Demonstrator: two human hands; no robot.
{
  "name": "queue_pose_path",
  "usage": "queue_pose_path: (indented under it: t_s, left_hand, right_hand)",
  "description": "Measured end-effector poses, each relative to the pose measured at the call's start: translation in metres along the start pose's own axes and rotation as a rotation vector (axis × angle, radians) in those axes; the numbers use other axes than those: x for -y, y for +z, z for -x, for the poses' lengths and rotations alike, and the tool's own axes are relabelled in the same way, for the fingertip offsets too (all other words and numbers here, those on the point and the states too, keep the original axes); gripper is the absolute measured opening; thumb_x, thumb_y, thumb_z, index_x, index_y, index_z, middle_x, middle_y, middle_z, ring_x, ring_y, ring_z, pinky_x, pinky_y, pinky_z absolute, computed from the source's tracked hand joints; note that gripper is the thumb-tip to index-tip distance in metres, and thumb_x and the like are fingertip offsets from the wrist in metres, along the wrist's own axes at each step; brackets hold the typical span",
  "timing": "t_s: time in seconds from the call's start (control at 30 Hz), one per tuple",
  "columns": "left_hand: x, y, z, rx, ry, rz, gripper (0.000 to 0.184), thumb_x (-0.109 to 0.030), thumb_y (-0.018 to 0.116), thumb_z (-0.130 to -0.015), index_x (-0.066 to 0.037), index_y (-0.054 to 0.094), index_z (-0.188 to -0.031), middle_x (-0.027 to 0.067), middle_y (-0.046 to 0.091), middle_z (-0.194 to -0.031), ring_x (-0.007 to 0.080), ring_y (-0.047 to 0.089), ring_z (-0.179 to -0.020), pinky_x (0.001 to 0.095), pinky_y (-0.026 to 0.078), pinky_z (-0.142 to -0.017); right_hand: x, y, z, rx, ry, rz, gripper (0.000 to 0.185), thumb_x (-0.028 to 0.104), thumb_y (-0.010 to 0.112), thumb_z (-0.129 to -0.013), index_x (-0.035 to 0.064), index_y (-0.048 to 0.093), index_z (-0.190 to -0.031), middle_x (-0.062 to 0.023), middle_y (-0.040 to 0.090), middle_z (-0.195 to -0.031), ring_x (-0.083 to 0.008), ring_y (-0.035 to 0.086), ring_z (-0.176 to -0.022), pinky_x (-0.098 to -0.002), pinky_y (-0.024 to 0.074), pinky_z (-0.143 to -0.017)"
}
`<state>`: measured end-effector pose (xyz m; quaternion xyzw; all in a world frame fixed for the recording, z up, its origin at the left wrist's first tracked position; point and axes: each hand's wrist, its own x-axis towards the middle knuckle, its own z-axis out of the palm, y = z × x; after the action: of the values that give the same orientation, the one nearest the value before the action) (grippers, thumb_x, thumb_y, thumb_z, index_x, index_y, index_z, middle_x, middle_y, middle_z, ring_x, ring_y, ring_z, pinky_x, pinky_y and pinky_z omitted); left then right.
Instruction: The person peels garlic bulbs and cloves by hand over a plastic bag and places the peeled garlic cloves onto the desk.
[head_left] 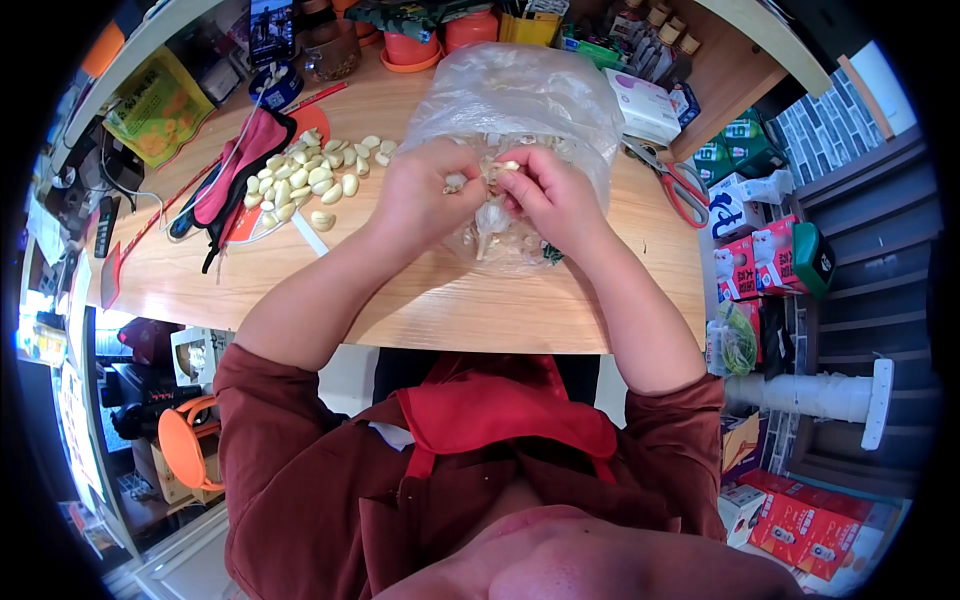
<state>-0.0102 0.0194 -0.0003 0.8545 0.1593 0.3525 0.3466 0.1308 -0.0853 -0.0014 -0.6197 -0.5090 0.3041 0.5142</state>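
Both hands meet over a clear plastic bag [500,95] that lies on the wooden table and has garlic skins and bulbs [487,225] in its opening. My left hand [430,190] is closed, with whitish garlic bits showing between its fingers. Pinched between the thumb and fingers of my right hand [548,195] is a pale garlic clove [508,166]. The fingertips of the two hands almost touch, and some papery skin shows between them. To the left of my left hand, peeled garlic cloves [300,180] lie in a loose pile on the table.
Red-handled scissors [684,190] lie at the table's right edge, near a white box [643,106]. A pink and black cloth item [243,170] lies left of the cloves. Orange pots [410,50], a glass cup [331,50] and a phone [271,32] stand at the back.
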Motion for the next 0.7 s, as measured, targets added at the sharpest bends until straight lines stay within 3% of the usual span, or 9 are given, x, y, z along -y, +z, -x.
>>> queue_pose_path:
  t_s: [0.1,0.17,0.3,0.4,0.5,0.6,0.7]
  left_hand:
    - [0.001,-0.001,-0.002,-0.014,-0.07,-0.008,0.011,-0.009,0.064,-0.072,0.0,0.058,-0.072,0.008,0.058,-0.068,0.0179,0.055,-0.066,0.0281,0.043,-0.061]
    - [0.001,-0.001,-0.002,-0.009,-0.167,0.004,0.012,-0.011,0.064,-0.073,0.0,0.058,-0.072,0.0078,0.058,-0.068,0.017,0.055,-0.065,0.0273,0.043,-0.061]
    - [0.005,-0.001,-0.003,0.001,-0.072,-0.039,0.012,-0.011,0.063,-0.075,0.0,0.06,-0.076,0.0068,0.06,-0.071,0.014,0.055,-0.066,0.0263,0.043,-0.061]
    - [0.004,0.001,-0.003,-0.012,-0.079,0.039,0.015,-0.015,0.062,-0.08,0.0,0.062,-0.08,0.0065,0.061,-0.073,0.0126,0.055,-0.069,0.0266,0.044,-0.063]
    - [0.0,0.001,-0.004,-0.009,-0.192,0.108,0.024,-0.022,0.057,-0.086,0.001,0.062,-0.083,0.0059,0.062,-0.075,0.0121,0.055,-0.071,0.0271,0.044,-0.065]
    - [0.002,0.001,-0.004,-0.022,-0.238,0.157,0.033,-0.029,0.049,-0.091,0.001,0.061,-0.083,0.0049,0.06,-0.076,0.0121,0.053,-0.073,0.027,0.043,-0.069]
    - [0.003,0.0,-0.005,-0.046,-0.22,0.206,0.036,-0.031,0.043,-0.094,-0.001,0.059,-0.08,0.0032,0.058,-0.077,0.0115,0.05,-0.076,0.0263,0.04,-0.072]
  right_hand:
    - [-0.002,-0.009,-0.001,-0.075,-0.099,0.11,0.018,0.011,0.054,-0.086,0.0017,0.054,-0.101,-0.0054,0.059,-0.075,-0.0116,0.055,-0.062,-0.0249,0.0466,-0.058]
    - [0.005,-0.01,0.001,-0.05,0.006,-0.178,0.017,0.009,0.053,-0.085,0.0019,0.054,-0.101,-0.0048,0.058,-0.075,-0.011,0.054,-0.062,-0.0243,0.0459,-0.057]
    - [0.011,-0.012,0.005,0.141,0.164,-0.711,0.019,0.003,0.05,-0.081,0.0019,0.055,-0.098,-0.0047,0.058,-0.079,-0.0105,0.055,-0.064,-0.0233,0.0451,-0.055]
    - [0.008,-0.017,0.006,0.527,0.243,-0.573,0.021,-0.001,0.046,-0.078,0.0014,0.056,-0.096,-0.0059,0.059,-0.082,-0.0107,0.056,-0.066,-0.0232,0.0456,-0.055]
    - [0.007,-0.006,0.006,0.569,0.348,-0.353,0.024,-0.001,0.046,-0.076,0.001,0.057,-0.097,-0.0068,0.06,-0.085,-0.0105,0.057,-0.069,-0.0243,0.0469,-0.056]
    - [-0.002,-0.001,0.004,0.365,0.243,-0.012,0.027,-0.002,0.045,-0.076,0.0009,0.057,-0.1,-0.0106,0.061,-0.089,-0.0165,0.06,-0.076,-0.0285,0.0485,-0.063]
    - [-0.015,-0.001,-0.003,-0.074,-0.055,0.344,0.027,-0.001,0.044,-0.076,0.0009,0.057,-0.101,-0.0145,0.061,-0.093,-0.0243,0.06,-0.084,-0.032,0.0476,-0.074]
